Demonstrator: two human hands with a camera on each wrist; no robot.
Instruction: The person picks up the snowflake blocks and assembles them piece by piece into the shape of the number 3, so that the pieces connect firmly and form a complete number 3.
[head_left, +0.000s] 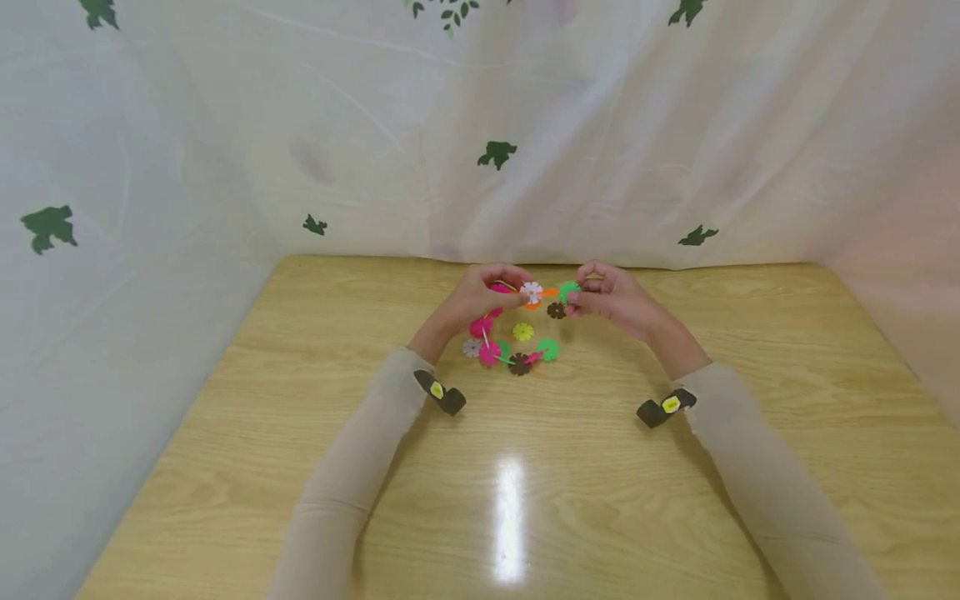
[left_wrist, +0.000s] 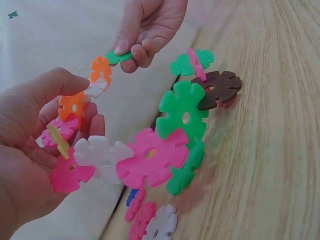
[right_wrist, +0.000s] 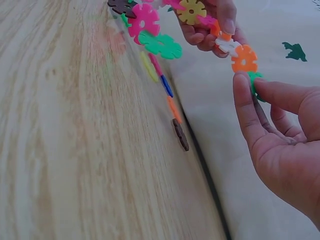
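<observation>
A chain of slotted, flower-shaped plastic discs hangs in a curve from my left hand [head_left: 480,296] down toward the table. Thumb and fingers of that hand pinch it at a white disc [left_wrist: 98,88] and an orange disc [left_wrist: 72,106]. My right hand [head_left: 618,300] pinches a green disc [right_wrist: 254,80] at the chain's upper end, slotted to another orange disc [right_wrist: 244,58]. Pink discs [left_wrist: 152,155], a large green disc [left_wrist: 184,112] and a brown disc [left_wrist: 220,90] make up the lower stretch, ending in a green disc [head_left: 548,349] with a pink one beside it.
Loose discs lie on the wooden table [head_left: 600,500] behind and under the chain: a yellow disc [head_left: 522,332], a brown disc [head_left: 556,311], a pale grey disc [head_left: 472,347] and a blue disc [right_wrist: 166,86]. A white leaf-patterned curtain [head_left: 375,125] hangs right behind the table's far edge.
</observation>
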